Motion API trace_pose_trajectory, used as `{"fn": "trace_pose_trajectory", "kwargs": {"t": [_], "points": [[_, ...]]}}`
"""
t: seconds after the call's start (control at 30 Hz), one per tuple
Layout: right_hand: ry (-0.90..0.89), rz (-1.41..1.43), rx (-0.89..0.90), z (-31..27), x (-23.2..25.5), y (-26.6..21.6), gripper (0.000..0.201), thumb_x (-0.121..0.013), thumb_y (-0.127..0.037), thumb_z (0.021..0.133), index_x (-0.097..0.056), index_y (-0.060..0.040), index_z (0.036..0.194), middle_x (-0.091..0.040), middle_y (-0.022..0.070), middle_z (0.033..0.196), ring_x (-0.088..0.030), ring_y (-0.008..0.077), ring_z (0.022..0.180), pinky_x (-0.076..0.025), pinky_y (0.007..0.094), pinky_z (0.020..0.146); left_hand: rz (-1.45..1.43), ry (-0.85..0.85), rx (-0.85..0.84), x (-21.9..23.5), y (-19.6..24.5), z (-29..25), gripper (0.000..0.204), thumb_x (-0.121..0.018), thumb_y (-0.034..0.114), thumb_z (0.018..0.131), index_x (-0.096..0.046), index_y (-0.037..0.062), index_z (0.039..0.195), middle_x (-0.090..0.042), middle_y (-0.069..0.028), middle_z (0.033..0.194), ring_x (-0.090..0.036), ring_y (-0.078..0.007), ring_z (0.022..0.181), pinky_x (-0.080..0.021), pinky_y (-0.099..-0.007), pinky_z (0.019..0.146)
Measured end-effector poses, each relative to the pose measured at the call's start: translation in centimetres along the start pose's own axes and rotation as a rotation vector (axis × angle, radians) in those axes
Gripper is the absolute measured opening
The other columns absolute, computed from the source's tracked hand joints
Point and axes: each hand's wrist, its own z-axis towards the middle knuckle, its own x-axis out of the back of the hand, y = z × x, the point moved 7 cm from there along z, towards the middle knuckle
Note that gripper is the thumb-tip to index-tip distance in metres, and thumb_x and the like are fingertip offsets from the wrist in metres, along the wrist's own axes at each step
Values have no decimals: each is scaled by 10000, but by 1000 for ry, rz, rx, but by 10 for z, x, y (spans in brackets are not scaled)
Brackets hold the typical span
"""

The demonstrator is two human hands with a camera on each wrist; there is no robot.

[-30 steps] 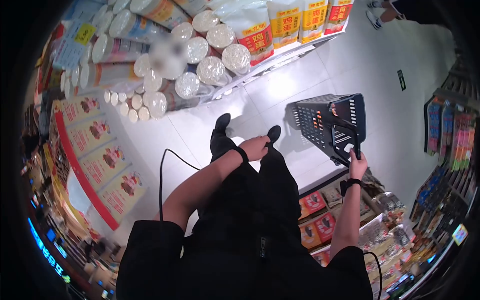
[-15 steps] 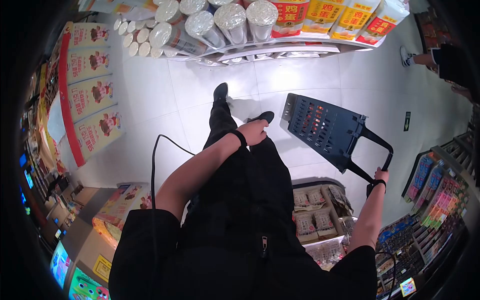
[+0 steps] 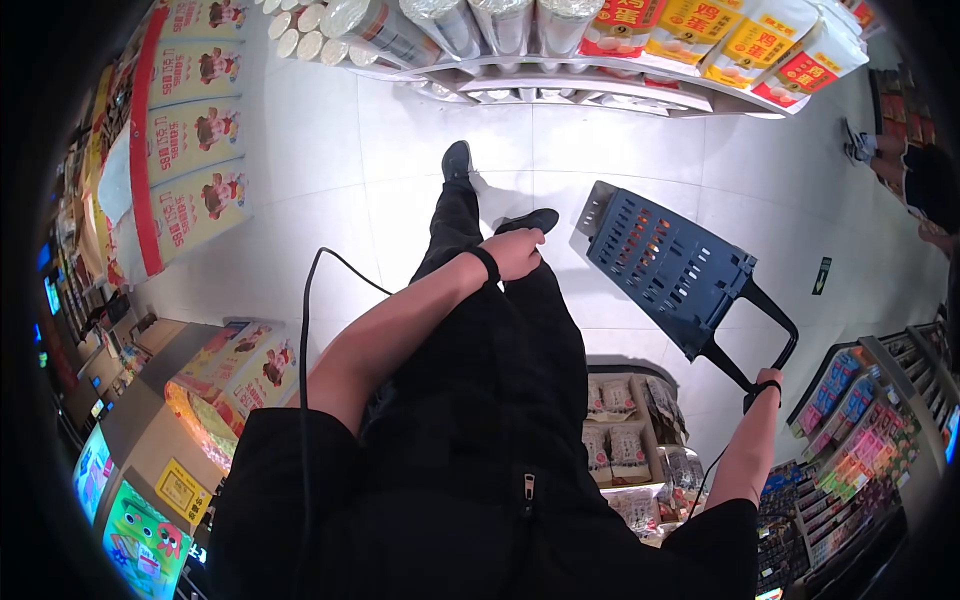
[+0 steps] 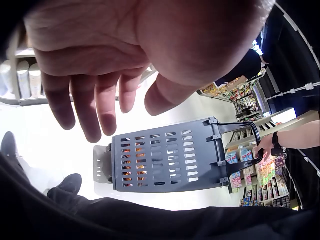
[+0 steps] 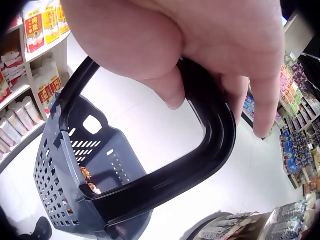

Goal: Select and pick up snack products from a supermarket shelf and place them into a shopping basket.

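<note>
My right hand (image 3: 768, 379) grips the black handle (image 5: 165, 187) of a dark grey-blue plastic shopping basket (image 3: 670, 265). The basket hangs tilted out to my right, its slotted side facing up in the head view. Small orange and white items (image 5: 88, 178) lie inside it, mostly hidden by the wall. In the right wrist view the thumb and some fingers wrap a corner of the handle, while one finger extends past it. My left hand (image 3: 514, 254) holds nothing; it hovers before my thighs, fingers loosely bent in the left wrist view (image 4: 100, 100).
Ahead stands a white shelf (image 3: 600, 82) with wrapped rolls and egg-pictured bags (image 3: 690, 25). A printed carton display (image 3: 200, 130) is at left. Near my right leg sits a box of packets (image 3: 620, 430). Racks (image 3: 860, 420) and another person (image 3: 925, 180) are at right.
The basket has swung outward to the right, its side now turned up, with my right hand still on the handle. The view has turned and the front shelf sits higher. My left hand stays empty.
</note>
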Motion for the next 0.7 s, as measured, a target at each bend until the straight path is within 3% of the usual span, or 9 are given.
{"fn": "trace_pose_trajectory", "kwargs": {"t": [0.03, 0.27, 0.33, 0.4, 0.43, 0.53, 0.57, 0.7], "points": [[-23, -1, 4, 7, -2, 4, 360, -586, -106, 950, -780, 76, 1193, -797, 303, 1185, -770, 460, 1144, -626, 524, 969, -1, -7, 8, 0, 0, -2, 414, -600, 208, 1069, -609, 4, 1429, -733, -201, 1226, -732, -368, 1146, -572, -460, 1003], [-139, -1094, 430, 28, -44, -3, 352, -535, -192, 1096, -836, -93, 1249, -824, 80, 1298, -782, 299, 1219, -620, 435, 913, 19, -31, 27, -4, -3, -2, 423, -604, 216, 1073, -604, 2, 1437, -742, -194, 1216, -732, -366, 1150, -572, -456, 1005], [-108, -732, 297, 34, -33, 6, 325, -561, -179, 1072, -768, -29, 1271, -798, 162, 1313, -761, 360, 1235, -610, 462, 959, 32, -52, 37, -4, 0, 0, 422, -605, 218, 1073, -604, 1, 1436, -740, -195, 1221, -730, -365, 1156, -570, -455, 1008], [-21, -109, 84, 34, -25, 21, 338, -590, -167, 1045, -684, 31, 1302, -767, 247, 1324, -737, 421, 1251, -594, 491, 1011, 35, -63, 33, -3, 4, 3, 418, -607, 217, 1074, -604, 3, 1433, -734, -198, 1233, -728, -367, 1161, -568, -456, 1012], [5, 9, 61, 20, -16, 18, 363, -605, -161, 1031, -642, 61, 1317, -751, 289, 1330, -725, 452, 1258, -586, 505, 1036, 36, -69, 31, -4, 7, 5, 416, -607, 217, 1074, -604, 4, 1432, -732, -199, 1239, -727, -367, 1163, -567, -456, 1014], [31, 157, 48, -24, 2, 5, 459, -650, -150, 998, -513, 95, 1360, -709, 373, 1338, -702, 507, 1268, -559, 543, 1093, 41, -82, 7, -6, 10, 12, 418, -586, 221, 1050, -625, 30, 1419, -701, -244, 1346, -696, -424, 1250, -547, -509, 1083], [34, 194, 45, -31, 3, 5, 498, -666, -148, 988, -469, 97, 1374, -696, 394, 1339, -696, 520, 1269, -550, 554, 1109, 56, -83, -3, -7, 9, 14, 414, -595, 220, 1057, -619, 25, 1422, -707, -230, 1320, -705, -407, 1225, -553, -493, 1062], [18, 184, 63, 5, -25, 23, 484, -671, -165, 1000, -472, 91, 1360, -714, 377, 1315, -692, 528, 1266, -566, 559, 1085, 88, -102, -38, -8, 9, 22, 406, -619, 219, 1068, -609, 20, 1421, -725, -199, 1259, -723, -373, 1175, -564, -463, 1020]]}}
